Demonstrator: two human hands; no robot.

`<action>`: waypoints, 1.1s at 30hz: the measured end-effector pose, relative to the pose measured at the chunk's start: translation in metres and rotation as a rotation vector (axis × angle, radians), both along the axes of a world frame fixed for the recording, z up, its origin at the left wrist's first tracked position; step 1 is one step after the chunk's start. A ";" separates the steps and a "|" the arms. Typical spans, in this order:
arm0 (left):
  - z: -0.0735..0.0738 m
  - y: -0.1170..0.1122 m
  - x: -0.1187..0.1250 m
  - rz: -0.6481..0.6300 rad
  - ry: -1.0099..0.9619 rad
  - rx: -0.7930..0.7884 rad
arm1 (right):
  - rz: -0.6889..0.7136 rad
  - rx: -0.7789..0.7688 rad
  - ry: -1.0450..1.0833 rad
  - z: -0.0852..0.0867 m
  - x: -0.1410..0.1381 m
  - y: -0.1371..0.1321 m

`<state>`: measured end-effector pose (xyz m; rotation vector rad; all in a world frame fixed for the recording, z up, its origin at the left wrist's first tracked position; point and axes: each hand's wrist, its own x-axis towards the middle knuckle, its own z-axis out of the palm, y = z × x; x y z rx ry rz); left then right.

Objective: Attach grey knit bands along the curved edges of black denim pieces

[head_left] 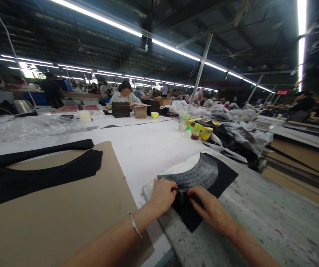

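A fan of overlapping black cut pieces (226, 176), with greyish curved bands along their edges, lies on a stained pale slab (259, 218) in front of me. My left hand (163, 193), a bracelet on its wrist, is closed on the near left edge of the black material. Close beside it, my right hand (208, 205) has its thumb and fingers pinched on the same edge. Between the two hands the material is lifted and creased. Whether they hold one layer or more, I cannot tell. A white curved piece (185, 164) shows behind the fan.
To the left, long black curved pieces (45, 174) lie on a brown board (65, 226). Small bottles (195, 135) and a yellow box (200, 124) stand behind the slab. Plastic bags (220, 111) pile up at right. A co-worker (125, 94) sits across the white table (145, 139).
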<state>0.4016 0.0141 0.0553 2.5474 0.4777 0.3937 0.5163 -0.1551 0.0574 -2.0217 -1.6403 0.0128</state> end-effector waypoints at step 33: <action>0.008 0.005 -0.002 0.023 0.033 -0.064 | -0.528 -0.035 -0.345 -0.019 -0.071 0.037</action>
